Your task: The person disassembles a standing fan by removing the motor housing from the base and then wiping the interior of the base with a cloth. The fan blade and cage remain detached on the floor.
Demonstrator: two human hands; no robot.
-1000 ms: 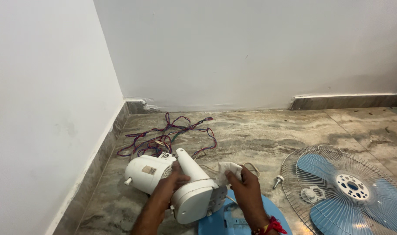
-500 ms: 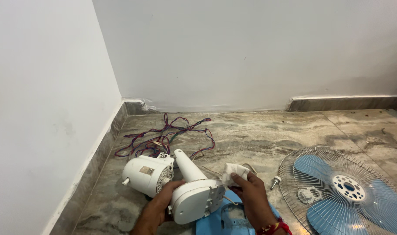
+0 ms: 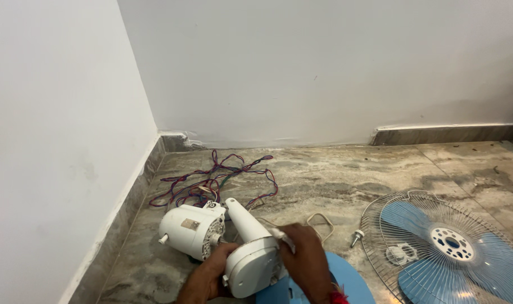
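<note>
Fan housing [image 3: 255, 269], white and rounded, sits clamped between both hands: left hand [image 3: 211, 276] grips its left side, right hand [image 3: 306, 260] presses its right, fingers closed on a white cloth [image 3: 283, 238]. Grille [image 3: 445, 247] with blue blades lies well right. Motor [image 3: 190, 229] rests just beyond the left hand; wires [image 3: 217, 180] farther off.

Both forearms are reaching in from the bottom edge, angling toward each other. The left hand [image 3: 211, 271] is lying palm-down with its fingers curled forward in a grip. The right hand [image 3: 306, 260] is bending at the knuckles, back of the hand upward, fingers pinching closed.
</note>
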